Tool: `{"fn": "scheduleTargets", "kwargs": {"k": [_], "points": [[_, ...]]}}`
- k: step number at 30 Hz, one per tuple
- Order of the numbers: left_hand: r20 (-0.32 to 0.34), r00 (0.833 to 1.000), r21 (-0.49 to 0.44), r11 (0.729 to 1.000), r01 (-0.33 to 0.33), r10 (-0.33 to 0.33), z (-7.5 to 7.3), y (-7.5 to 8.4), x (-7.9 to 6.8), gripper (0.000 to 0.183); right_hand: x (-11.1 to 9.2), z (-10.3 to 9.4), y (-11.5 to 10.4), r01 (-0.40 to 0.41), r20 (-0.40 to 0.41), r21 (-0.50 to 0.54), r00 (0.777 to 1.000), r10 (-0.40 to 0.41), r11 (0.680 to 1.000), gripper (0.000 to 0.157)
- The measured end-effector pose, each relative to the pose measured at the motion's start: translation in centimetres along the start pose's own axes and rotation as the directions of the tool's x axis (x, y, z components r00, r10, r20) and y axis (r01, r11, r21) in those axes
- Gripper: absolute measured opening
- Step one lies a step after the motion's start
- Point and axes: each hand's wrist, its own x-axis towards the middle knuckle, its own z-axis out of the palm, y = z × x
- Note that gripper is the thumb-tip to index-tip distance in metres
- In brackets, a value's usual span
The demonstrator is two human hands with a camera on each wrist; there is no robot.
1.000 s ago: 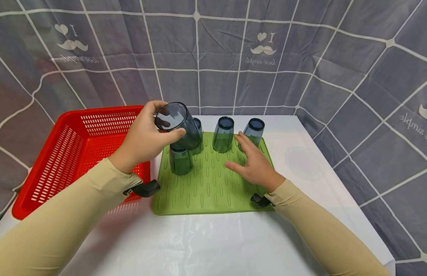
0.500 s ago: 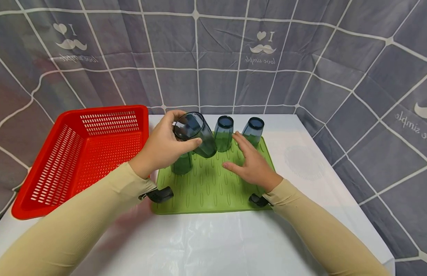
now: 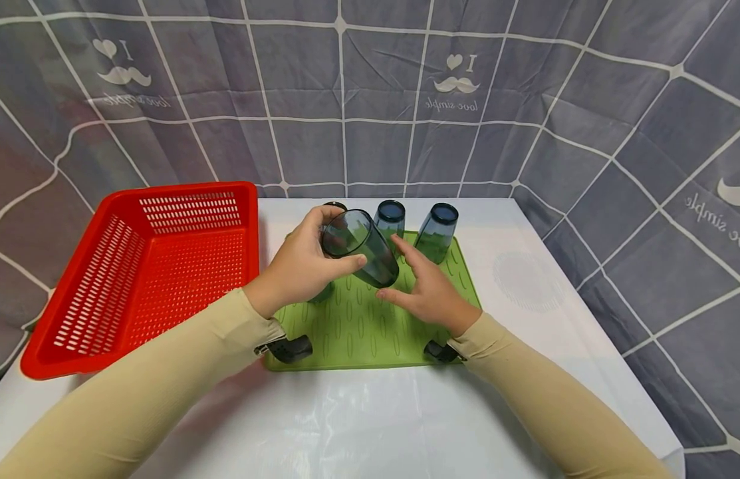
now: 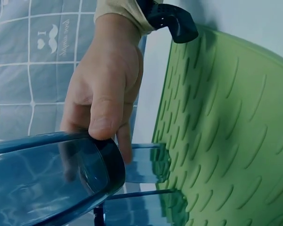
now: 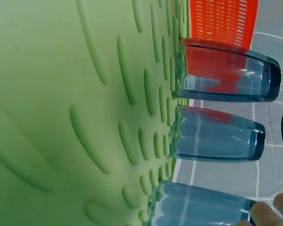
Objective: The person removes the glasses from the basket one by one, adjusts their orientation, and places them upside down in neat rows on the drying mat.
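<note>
In the head view my left hand (image 3: 300, 266) grips a dark blue-tinted drinking glass (image 3: 370, 259), thumb on its near side. The glass is tilted in the air, its open rim turned up toward me and its base toward my right hand (image 3: 429, 293). That right hand has its fingers and thumb spread around the base end; contact cannot be told. The held glass (image 4: 37, 179) fills the lower left of the left wrist view. Beneath both hands lies a green ridged mat (image 3: 370, 339). Several like glasses stand upside down on it, including a back-right one (image 3: 437, 233); my left hand partly hides others.
A red perforated basket (image 3: 52, 339) stands left of the mat on the white-covered table (image 3: 358, 426). Grey curtain (image 3: 298, 80) with white grid lines rises behind and at the right. In the right wrist view, one upturned glass (image 5: 226, 70) is seen before the basket.
My left hand has carried the tilted glass right and toward me, away from the basket. My right hand has shifted slightly left to meet its base end.
</note>
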Motion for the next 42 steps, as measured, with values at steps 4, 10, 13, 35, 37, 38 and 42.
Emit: {"fn": "scheduleTargets", "kwargs": {"k": [4, 10, 13, 35, 37, 38, 42], "points": [[0.011, 1.000, -0.024, 1.000, 0.002, -0.002, 0.4, 0.0, -0.1, 0.078, 0.1, 0.3, 0.1, 0.013, -0.003, 0.015, 1.000, -0.013, 1.000, 0.099], [0.025, 1.000, -0.049, 0.999, 0.004, -0.003, 0.8, -0.1, -0.1, 0.078, 0.0, 0.8, 0.4, 0.074, -0.024, 0.077, 0.997, -0.073, 0.994, 0.088], [0.032, 0.999, -0.050, 0.999, 0.003, -0.001, 0.7, -0.2, 0.0, 0.078, 0.1, 0.9, 0.4, 0.106, -0.046, 0.102, 0.994, -0.102, 0.989, 0.083], [0.111, 0.994, -0.017, 1.000, 0.020, -0.018, -0.8, 0.0, 0.2, 0.082, -0.2, 0.7, 0.0, 0.136, -0.122, 0.351, 0.988, -0.099, 0.926, 0.076], [0.119, 0.993, -0.014, 1.000, 0.015, -0.014, -0.9, 0.0, 0.3, 0.084, -0.2, 0.7, 0.0, 0.136, -0.126, 0.365, 0.987, -0.096, 0.921, 0.076], [0.125, 0.992, -0.014, 1.000, 0.014, -0.012, -0.9, 0.0, 0.3, 0.084, -0.2, 0.7, 0.1, 0.137, -0.129, 0.373, 0.987, -0.095, 0.918, 0.076], [0.139, 0.990, 0.014, 1.000, 0.010, -0.012, -1.3, 0.0, 0.3, 0.086, -0.2, 0.5, 0.1, 0.131, -0.138, 0.408, 0.987, -0.080, 0.904, 0.074]]}}
